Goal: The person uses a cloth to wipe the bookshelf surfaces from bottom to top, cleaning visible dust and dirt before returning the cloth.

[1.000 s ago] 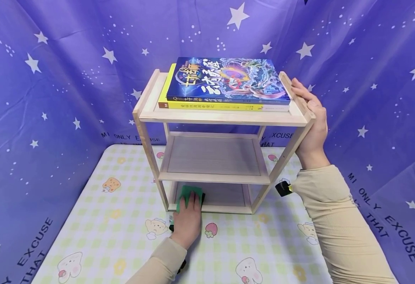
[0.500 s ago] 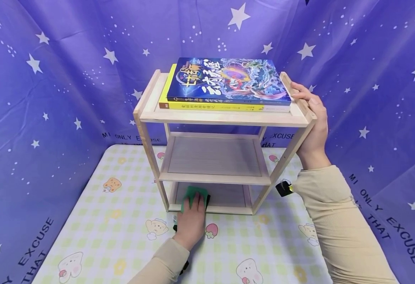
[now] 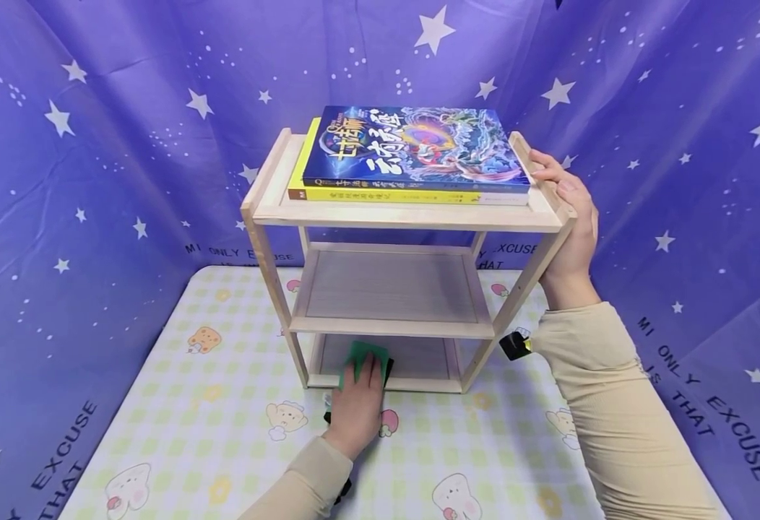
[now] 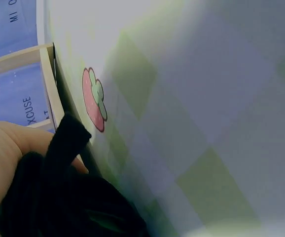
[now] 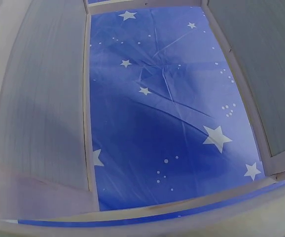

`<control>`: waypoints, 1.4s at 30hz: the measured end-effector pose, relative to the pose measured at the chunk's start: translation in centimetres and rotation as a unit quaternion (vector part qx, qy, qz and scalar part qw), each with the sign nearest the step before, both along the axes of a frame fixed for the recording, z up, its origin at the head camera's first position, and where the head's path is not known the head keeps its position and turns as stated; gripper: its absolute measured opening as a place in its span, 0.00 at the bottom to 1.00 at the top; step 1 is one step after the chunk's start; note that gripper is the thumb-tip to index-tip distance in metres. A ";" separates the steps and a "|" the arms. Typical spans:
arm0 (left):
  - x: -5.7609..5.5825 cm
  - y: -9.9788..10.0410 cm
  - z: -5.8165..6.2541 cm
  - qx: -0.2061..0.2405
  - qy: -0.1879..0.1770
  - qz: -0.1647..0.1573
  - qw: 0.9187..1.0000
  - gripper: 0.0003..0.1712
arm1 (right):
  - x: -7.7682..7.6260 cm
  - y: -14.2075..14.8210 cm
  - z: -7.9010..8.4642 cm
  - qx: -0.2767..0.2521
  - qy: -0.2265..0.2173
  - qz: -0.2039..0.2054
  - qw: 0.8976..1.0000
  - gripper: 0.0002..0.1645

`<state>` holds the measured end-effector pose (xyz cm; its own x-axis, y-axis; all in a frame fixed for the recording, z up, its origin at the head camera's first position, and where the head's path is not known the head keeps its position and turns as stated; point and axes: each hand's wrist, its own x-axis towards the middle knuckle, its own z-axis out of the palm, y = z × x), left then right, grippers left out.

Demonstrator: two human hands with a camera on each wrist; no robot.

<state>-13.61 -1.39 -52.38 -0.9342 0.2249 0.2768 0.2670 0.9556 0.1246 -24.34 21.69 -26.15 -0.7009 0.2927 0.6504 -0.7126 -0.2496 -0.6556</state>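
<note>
A light wooden three-tier shelf rack [image 3: 393, 327] stands on the table. My left hand [image 3: 356, 412] reaches to its bottom tier [image 3: 422, 357], fingers laid out over a green cloth [image 3: 367, 354] there. In the left wrist view, dark bunched fabric [image 4: 68, 197] lies beside and under this hand [image 4: 4, 148]. At the upper right, my right hand [image 3: 571, 224] holds the rack's side rail [image 3: 536, 177], fingers bent over its top edge. A blue illustrated book [image 3: 419, 144] lies on a yellow book [image 3: 354, 195] on the top tier. The right wrist view shows tier panels [image 5: 44, 98] but not the hand.
The table has a checked cloth [image 3: 224, 448] with cartoon prints. Purple curtains [image 3: 126, 144] with white stars hang close behind and on both sides. A small black object [image 3: 515, 345] shows beside the right sleeve [image 3: 614, 390]. The middle tier [image 3: 393, 285] sits low above the left fingers.
My left hand has slid steadily to the right along the bottom tier with the green cloth under its fingers. My right hand stays at the rail, and the rack and books hold their places.
</note>
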 end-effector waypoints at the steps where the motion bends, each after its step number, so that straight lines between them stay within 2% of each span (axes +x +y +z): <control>1: 0.0 0.1 0.0 -0.002 0.002 -0.002 1.000 0.43 | 0.0 0.0 0.0 -0.002 -0.002 0.001 1.000 0.21; 5: 0.0 0.3 0.1 -0.007 -0.001 -0.011 1.000 0.42 | 0.1 -0.2 0.0 -0.015 -0.006 0.005 1.000 0.21; 9: 0.0 0.6 0.3 -0.008 -0.022 -0.020 1.000 0.40 | 0.0 -0.1 0.0 -0.013 0.000 -0.004 1.000 0.22; 13: -0.1 1.0 0.4 -0.014 -0.043 -0.028 0.999 0.42 | -0.2 -0.1 -0.1 -0.007 0.007 -0.012 1.000 0.22; 19: -0.1 1.5 0.4 -0.024 -0.057 -0.035 0.998 0.44 | 0.0 -0.2 0.1 -0.017 -0.003 0.003 1.000 0.22; 32: 0.0 2.4 0.1 -0.019 -0.022 -0.052 0.998 0.36 | 0.3 -0.3 0.3 -0.021 -0.012 0.013 1.000 0.23; 42: -0.1 3.1 0.2 -0.035 -0.023 -0.059 0.997 0.36 | 0.3 -0.3 0.3 -0.018 -0.015 0.008 1.000 0.23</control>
